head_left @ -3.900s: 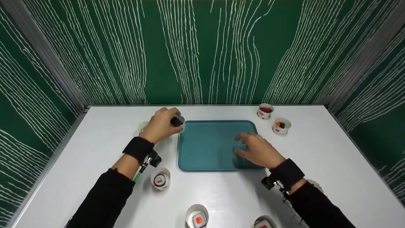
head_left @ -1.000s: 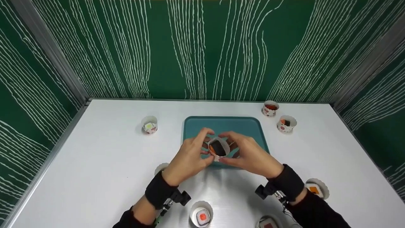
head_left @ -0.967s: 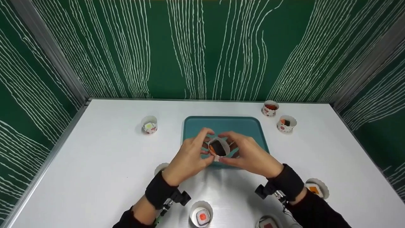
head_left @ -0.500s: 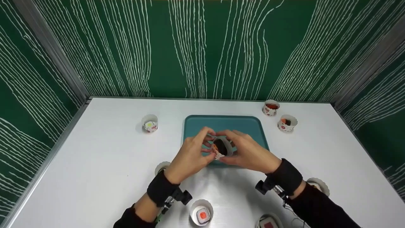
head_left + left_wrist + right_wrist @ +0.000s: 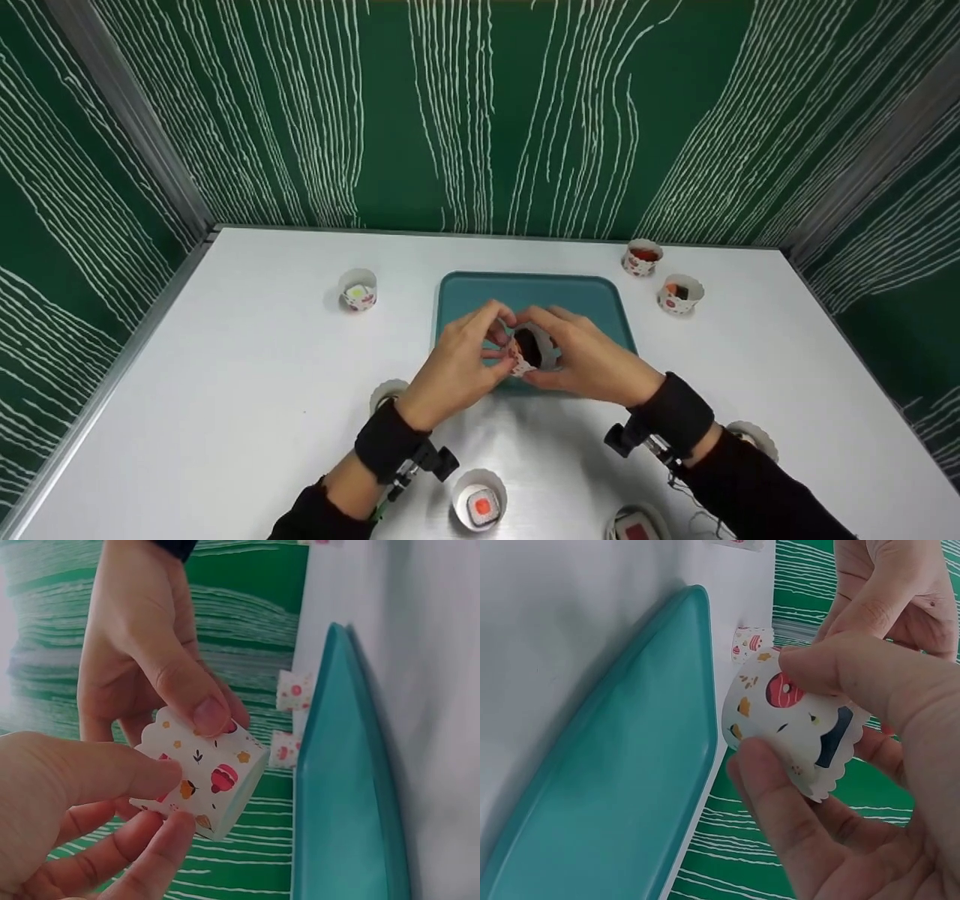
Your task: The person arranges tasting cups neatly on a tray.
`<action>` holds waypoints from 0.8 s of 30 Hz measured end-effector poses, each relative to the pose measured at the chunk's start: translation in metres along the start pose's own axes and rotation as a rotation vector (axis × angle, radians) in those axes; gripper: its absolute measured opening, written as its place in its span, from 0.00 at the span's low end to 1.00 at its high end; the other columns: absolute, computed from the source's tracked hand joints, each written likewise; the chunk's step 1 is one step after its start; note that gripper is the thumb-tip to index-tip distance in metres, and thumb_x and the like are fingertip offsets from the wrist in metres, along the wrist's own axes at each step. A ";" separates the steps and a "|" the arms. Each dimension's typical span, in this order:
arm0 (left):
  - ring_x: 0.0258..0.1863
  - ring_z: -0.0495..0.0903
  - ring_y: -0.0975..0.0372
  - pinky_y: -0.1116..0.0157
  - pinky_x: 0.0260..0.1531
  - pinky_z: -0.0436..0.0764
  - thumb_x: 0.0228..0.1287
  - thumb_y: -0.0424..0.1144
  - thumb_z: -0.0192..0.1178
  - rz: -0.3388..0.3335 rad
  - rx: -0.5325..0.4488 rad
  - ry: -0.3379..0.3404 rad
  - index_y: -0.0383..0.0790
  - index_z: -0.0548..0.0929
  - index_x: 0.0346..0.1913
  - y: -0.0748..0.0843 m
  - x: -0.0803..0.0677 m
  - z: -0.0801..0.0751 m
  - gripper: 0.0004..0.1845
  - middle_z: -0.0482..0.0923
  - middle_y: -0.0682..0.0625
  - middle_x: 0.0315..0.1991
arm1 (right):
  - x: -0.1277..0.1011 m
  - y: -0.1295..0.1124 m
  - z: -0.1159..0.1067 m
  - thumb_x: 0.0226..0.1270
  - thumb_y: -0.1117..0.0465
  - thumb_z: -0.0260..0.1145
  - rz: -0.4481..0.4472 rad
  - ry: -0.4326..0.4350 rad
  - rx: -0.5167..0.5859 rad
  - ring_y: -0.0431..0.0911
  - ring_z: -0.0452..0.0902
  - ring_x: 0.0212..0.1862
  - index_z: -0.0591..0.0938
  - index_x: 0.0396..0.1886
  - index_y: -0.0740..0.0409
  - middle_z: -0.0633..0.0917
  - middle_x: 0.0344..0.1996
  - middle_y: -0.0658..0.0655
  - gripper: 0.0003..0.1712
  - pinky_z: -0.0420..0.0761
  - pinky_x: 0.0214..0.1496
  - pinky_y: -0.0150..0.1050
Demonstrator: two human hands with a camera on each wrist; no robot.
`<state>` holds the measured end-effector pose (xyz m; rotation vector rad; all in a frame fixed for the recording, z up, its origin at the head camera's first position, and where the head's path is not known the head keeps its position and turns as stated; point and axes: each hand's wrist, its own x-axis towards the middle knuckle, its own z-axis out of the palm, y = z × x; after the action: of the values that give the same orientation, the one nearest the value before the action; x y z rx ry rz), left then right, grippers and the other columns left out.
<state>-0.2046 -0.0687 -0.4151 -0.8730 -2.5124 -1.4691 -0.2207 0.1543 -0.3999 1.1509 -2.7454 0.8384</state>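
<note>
A paper baking cup (image 5: 523, 367) with scalloped rim and printed cupcakes is held above the teal tray (image 5: 547, 289), between both hands. Inside it sits a sushi piece with a dark seaweed wrap (image 5: 529, 346) and a bit of orange. My left hand (image 5: 459, 360) pinches the cup's left side, thumb toward me. From the other side, the fingers and thumb of my right hand (image 5: 596, 356) grip the same cup. In the left wrist view the cup (image 5: 202, 772) leans, its printed wall showing. The right wrist view shows the cup (image 5: 780, 716) tipped, dark wrap visible at its rim.
More sushi cups stand around the tray: a red-filled cup (image 5: 643, 257) and an orange one (image 5: 681, 295) at back right, another (image 5: 358, 291) at back left. Nearer me are a front cup (image 5: 479, 500), one at front right (image 5: 637, 523), and two partly hidden by my arms.
My left hand has brought the cup from left of the tray to over it, and my right hand has taken hold too. Over the last second the cup has turned slightly in my fingers.
</note>
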 end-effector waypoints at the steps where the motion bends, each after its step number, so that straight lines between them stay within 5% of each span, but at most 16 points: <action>1: 0.46 0.86 0.57 0.61 0.49 0.91 0.70 0.27 0.69 -0.004 -0.005 0.000 0.37 0.77 0.56 0.000 0.000 0.000 0.17 0.83 0.45 0.43 | 0.001 0.001 0.000 0.62 0.62 0.82 0.000 0.000 -0.001 0.49 0.83 0.49 0.79 0.68 0.55 0.87 0.55 0.57 0.35 0.87 0.46 0.48; 11: 0.49 0.90 0.52 0.54 0.53 0.89 0.75 0.34 0.68 0.019 0.050 -0.036 0.38 0.81 0.58 0.000 -0.001 -0.021 0.13 0.88 0.42 0.47 | 0.013 0.009 0.000 0.64 0.60 0.80 0.055 -0.020 0.028 0.48 0.79 0.44 0.78 0.64 0.51 0.85 0.50 0.56 0.31 0.78 0.44 0.40; 24: 0.46 0.89 0.56 0.55 0.47 0.89 0.72 0.38 0.72 -0.060 0.172 0.058 0.43 0.86 0.57 0.012 -0.008 -0.077 0.14 0.90 0.49 0.46 | 0.056 0.022 0.002 0.65 0.59 0.80 0.144 -0.083 0.008 0.54 0.83 0.51 0.77 0.67 0.57 0.85 0.58 0.63 0.33 0.83 0.49 0.48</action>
<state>-0.2065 -0.1314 -0.3685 -0.7229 -2.5962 -1.2509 -0.2753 0.1295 -0.3980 1.0219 -2.9243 0.8353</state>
